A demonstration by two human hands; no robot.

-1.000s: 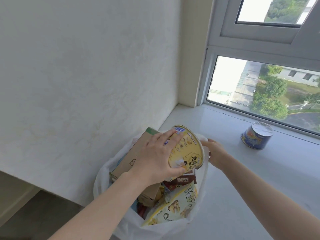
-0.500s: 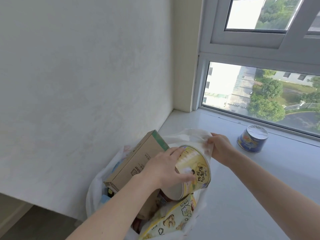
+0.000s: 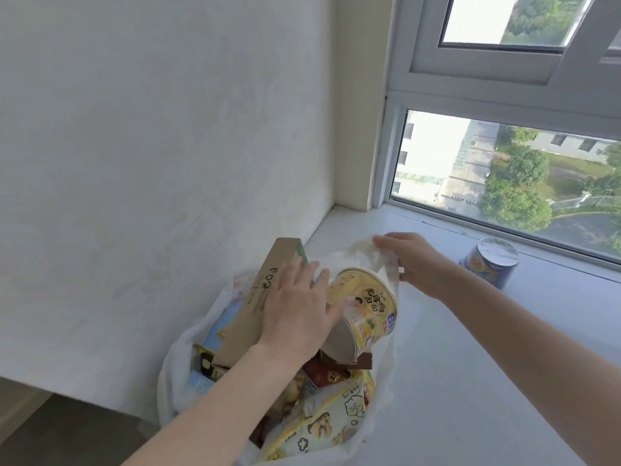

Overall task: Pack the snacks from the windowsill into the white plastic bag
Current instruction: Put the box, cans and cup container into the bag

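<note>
Left hand flat on yellow noodle cup, right hand pinching white bag rim beside it

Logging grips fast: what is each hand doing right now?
Left hand: open, fingers straight, pressing the yellow noodle cup into the white plastic bag.
Right hand: pinching the bag's rim, holding it open.

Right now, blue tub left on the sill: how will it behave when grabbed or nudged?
The blue tub stands upright on the windowsill, wide for its height, so it probably slides rather than tips. Its round wall would likely roll if knocked over. The foil-looking lid suggests a thin top, so grip the sides. Probably light, like the yellow noodle tub.
</note>
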